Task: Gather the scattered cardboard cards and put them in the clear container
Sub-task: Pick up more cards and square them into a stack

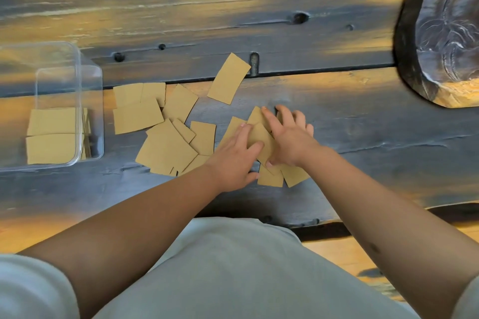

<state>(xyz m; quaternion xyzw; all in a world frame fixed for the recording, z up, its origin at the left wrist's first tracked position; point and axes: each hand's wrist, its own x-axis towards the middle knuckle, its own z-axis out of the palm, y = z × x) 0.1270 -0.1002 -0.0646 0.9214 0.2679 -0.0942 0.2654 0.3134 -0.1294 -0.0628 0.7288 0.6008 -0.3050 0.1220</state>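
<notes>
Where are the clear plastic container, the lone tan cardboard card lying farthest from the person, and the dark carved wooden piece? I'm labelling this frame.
clear plastic container [89, 111], head view, on its right wall.
lone tan cardboard card [228, 79], head view, on its middle.
dark carved wooden piece [445, 33], head view, on its carved top.

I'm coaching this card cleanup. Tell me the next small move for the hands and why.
Probably draw both hands together to square the cards under them into one stack. The left hand and right hand rest on a loose overlapping cluster of cards, not yet lifted, while the clear container sits off to the left holding a few cards already.
</notes>
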